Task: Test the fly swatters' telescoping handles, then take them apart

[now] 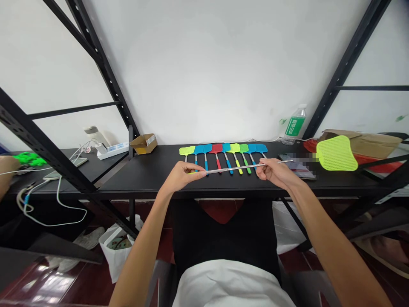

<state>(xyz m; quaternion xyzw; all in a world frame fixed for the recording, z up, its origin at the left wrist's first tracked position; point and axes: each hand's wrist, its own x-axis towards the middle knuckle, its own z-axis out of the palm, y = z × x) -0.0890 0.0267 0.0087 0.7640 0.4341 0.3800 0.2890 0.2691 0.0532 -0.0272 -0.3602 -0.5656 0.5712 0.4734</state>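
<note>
Between my hands stretches a fly swatter with its thin metal rod [234, 168] drawn out long. Its yellow-green mesh head [337, 154] is out to the right, past the table's phone. My left hand [184, 175] pinches the rod's left end, where most of the grip is hidden by the fingers. Closed around the rod farther right is my right hand [275, 172]. Behind the rod, several fly swatters lie side by side on the black table, heads toward the wall: a red one [217, 148], blue ones [198, 149], yellow-green ones [235, 148] and a green one [244, 148].
A small cardboard box [143, 144] sits back left, a water bottle [295, 125] back right. Near my right hand lies a phone-like flat device [297, 167]. Black shelf posts [105, 68] flank the table [128, 177]. At far left are a power strip [113, 150], cables and another person's hand [8, 170].
</note>
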